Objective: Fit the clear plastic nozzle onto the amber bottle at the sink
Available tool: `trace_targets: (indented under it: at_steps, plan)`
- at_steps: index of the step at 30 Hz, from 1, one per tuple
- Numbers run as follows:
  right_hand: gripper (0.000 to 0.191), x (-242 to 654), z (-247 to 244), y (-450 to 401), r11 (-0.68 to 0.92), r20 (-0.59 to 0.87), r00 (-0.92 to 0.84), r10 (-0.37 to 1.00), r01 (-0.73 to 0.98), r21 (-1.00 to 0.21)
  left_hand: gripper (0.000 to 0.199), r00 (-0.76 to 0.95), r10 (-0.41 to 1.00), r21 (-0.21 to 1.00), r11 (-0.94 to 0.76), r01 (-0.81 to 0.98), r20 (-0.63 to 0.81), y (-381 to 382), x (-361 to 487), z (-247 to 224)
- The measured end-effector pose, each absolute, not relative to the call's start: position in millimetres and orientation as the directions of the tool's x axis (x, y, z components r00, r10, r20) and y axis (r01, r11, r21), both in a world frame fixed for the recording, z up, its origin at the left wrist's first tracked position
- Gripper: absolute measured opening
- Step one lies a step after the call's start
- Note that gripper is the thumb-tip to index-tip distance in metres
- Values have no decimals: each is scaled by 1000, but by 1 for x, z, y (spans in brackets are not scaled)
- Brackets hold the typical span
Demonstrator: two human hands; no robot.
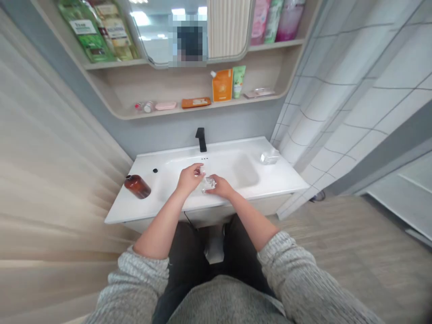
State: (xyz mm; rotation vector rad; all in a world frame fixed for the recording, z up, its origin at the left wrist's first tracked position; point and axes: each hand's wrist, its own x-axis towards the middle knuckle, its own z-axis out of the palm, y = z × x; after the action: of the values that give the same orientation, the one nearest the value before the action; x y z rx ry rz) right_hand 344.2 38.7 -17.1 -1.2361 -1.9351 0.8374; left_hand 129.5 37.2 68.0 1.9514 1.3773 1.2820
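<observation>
Over the front part of the white sink (pixel 251 191), my right hand (pixel 221 186) is closed on a small clear container (pixel 208 183). Close to its left, my left hand (pixel 189 178) pinches a small clear piece (pixel 202 170) at the container's upper side; whether the two parts touch cannot be made out. On the counter to the left stands a brown bottle (pixel 137 186), open at the neck, with a small black cap (pixel 155 170) behind it. Another clear container (pixel 269 157) rests at the counter's right end.
A black faucet (pixel 201 140) rises behind the basin. Above, a shelf (pixel 162 111) holds an orange pouch (pixel 222 85), a green tube (pixel 239 81) and small items. Large bottles flank the mirror (pixel 155 40). A curtain (pixel 50 180) hangs at the left, a tiled wall (pixel 337 103) at the right.
</observation>
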Motion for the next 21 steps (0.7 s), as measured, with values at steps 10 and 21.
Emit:
trace_targets:
  at_steps: [10, 21]
  plan:
    - [75, 344, -17, 39, 341, 207, -305, 929, 496, -799, 32, 144, 880, 663, -439, 607, 452, 33, 128, 80]
    - [75, 345, -12, 35, 330, 191, -312, 931, 490, -807, 29, 41, 949, 640, -243, 729, 313, 16, 128, 105]
